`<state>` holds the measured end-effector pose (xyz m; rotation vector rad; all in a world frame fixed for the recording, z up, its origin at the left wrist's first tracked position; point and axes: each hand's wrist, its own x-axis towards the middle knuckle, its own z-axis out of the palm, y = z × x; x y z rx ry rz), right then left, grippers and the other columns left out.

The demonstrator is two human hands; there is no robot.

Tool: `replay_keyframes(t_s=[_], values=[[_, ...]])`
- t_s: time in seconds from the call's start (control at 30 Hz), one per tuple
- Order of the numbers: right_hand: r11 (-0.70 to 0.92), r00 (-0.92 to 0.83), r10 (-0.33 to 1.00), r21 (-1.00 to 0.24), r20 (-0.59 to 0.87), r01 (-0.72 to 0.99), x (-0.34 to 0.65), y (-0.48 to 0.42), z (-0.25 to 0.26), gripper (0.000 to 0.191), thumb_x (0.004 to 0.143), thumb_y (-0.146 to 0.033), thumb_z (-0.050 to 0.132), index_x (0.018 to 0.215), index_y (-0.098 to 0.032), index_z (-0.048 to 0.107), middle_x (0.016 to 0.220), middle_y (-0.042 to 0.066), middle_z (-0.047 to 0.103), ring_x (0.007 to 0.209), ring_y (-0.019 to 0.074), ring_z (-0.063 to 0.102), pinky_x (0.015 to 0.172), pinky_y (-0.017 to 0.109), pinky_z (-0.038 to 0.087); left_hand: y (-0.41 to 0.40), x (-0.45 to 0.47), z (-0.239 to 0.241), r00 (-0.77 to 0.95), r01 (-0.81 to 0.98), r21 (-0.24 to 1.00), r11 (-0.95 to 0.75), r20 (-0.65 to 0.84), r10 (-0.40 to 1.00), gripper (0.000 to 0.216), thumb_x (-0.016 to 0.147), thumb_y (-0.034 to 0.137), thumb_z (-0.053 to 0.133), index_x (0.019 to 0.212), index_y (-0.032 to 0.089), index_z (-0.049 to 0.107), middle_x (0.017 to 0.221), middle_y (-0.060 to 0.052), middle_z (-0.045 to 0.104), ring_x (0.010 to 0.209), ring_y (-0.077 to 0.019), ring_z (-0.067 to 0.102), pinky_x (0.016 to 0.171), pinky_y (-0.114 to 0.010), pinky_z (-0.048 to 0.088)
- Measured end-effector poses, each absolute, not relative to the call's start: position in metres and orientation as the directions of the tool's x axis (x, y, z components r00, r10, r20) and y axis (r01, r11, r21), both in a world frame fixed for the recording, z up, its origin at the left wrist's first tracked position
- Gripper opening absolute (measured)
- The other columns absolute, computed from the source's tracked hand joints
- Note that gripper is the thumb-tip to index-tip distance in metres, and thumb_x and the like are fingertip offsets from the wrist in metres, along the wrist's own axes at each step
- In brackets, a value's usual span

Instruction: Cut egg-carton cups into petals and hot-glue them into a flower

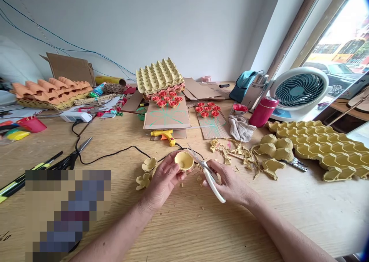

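Observation:
My left hand (163,178) is closed round a small yellow egg-carton cup (183,160), its hollow facing up. My right hand (227,182) grips white-handled scissors (206,170), whose blades point up-left and touch the cup's right rim. Two cut yellow cup flowers (146,170) lie on the wooden table (201,223) just left of my left hand. Yellow carton scraps (233,152) are scattered just beyond my right hand.
A yellow glue gun (165,135) with a black cord lies ahead, near cardboard sheets with red paper flowers (167,99). Egg trays (323,144) lie right, a stack (159,76) at the back. A fan (300,90), red flask (263,111), black scissors (70,157) at left.

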<state>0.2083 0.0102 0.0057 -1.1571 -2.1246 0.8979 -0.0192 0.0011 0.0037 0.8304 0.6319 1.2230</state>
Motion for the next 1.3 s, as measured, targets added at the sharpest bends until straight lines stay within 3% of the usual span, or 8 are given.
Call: replay_keyframes(t_s=[0.2,0.57,0.8,0.93,1.3], values=[[0.413,-0.485,0.866,-0.727,0.126,0.549,0.206,0.01,0.008,0.026,0.09,-0.041,0.067,0.083,-0.021,0.051,0.077,-0.001,0.059,0.069,0.016,0.051,0.063,0.029,0.036,0.002,-0.021,0.001,0.224,-0.547,0.83,0.106,0.022,0.974,0.044,0.08,0.03,0.083,0.12,0.027,0.066,0.115,-0.004,0.063,0.089,-0.0134,0.059,0.071,-0.022,0.049],[0.521,-0.501,0.839,-0.577,0.211,0.629,0.202,0.005,0.002,0.021,0.091,-0.036,0.064,0.09,-0.022,0.05,0.088,0.003,0.06,0.08,0.0203,0.056,0.073,0.033,0.042,0.002,-0.017,0.0,0.158,-0.389,0.919,-0.069,0.141,0.977,0.048,0.08,0.026,0.082,0.123,0.028,0.059,0.123,-0.003,0.058,0.111,-0.0192,0.056,0.088,-0.028,0.053],[0.515,-0.481,0.849,-0.552,0.219,0.656,0.199,0.004,0.002,0.02,0.09,-0.036,0.064,0.093,-0.021,0.051,0.092,0.006,0.062,0.084,0.023,0.057,0.076,0.035,0.044,0.005,-0.015,-0.013,0.143,-0.273,0.935,-0.229,0.275,0.951,0.048,0.076,0.022,0.084,0.115,0.025,0.056,0.107,-0.001,0.061,0.101,-0.0163,0.061,0.093,-0.028,0.051],[0.538,-0.485,0.837,-0.535,0.252,0.651,0.199,0.004,0.0,0.022,0.089,-0.038,0.064,0.096,-0.021,0.051,0.094,0.007,0.063,0.086,0.024,0.058,0.078,0.036,0.044,0.003,-0.012,-0.014,0.143,-0.219,0.927,-0.305,0.34,0.929,0.047,0.077,0.019,0.083,0.113,0.026,0.054,0.11,-0.001,0.059,0.102,-0.0154,0.061,0.093,-0.027,0.052],[0.545,-0.475,0.835,-0.523,0.276,0.655,0.2,0.002,0.003,0.024,0.091,-0.039,0.059,0.083,-0.023,0.043,0.079,0.002,0.059,0.074,0.0207,0.054,0.073,0.034,0.04,-0.001,-0.012,-0.011,0.168,-0.201,0.943,-0.267,0.301,0.939,0.046,0.079,0.024,0.082,0.114,0.027,0.053,0.113,-0.001,0.06,0.104,-0.0167,0.061,0.095,-0.03,0.053]])
